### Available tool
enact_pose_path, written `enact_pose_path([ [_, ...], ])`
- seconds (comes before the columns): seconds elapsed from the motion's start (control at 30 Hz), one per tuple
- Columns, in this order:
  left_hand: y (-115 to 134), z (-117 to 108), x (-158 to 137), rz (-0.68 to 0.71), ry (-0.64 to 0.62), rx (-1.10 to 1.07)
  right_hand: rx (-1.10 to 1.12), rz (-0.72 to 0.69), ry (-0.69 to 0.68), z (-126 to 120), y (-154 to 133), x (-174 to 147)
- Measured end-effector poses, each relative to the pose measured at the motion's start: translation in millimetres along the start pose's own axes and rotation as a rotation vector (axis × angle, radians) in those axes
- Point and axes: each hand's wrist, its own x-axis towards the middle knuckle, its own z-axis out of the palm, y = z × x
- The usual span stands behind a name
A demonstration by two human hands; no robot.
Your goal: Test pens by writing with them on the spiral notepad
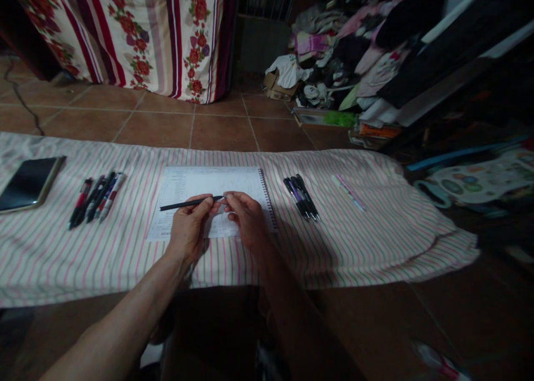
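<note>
My left hand (194, 219) is closed around a black pen (181, 204), which lies nearly level with its long end pointing left. At the pen's right end, my right hand (246, 211) pinches the tip between thumb and fingers. Both hands are over a spiral notebook (196, 176) with printed or written pages, its coil along the right side. Right of the notebook lie several dark pens (301, 197) side by side, one with a purple barrel. Further right is a thin pink and pale green pen (349, 192).
Several more pens (95, 197) lie left of the notebook. A dark-screened phone or tablet (29, 183) rests at the far left. A striped cloth (375, 247) covers the table. Beyond are tiled floor (162, 122), a flowered curtain (162, 36) and piled clothes (334, 53).
</note>
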Motion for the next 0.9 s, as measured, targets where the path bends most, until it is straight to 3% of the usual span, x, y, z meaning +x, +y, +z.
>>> enact_pose_path([
  [0.53, 2.1, 1.2, 2.2, -0.098, 0.060, -0.127, -0.038, -0.013, 0.063, -1.1, -4.5, -1.7],
  [0.9, 1.4, 0.1, 2.8, -0.082, 0.073, -0.134, -0.050, 0.016, 0.128, -4.0, -4.5, -0.6],
])
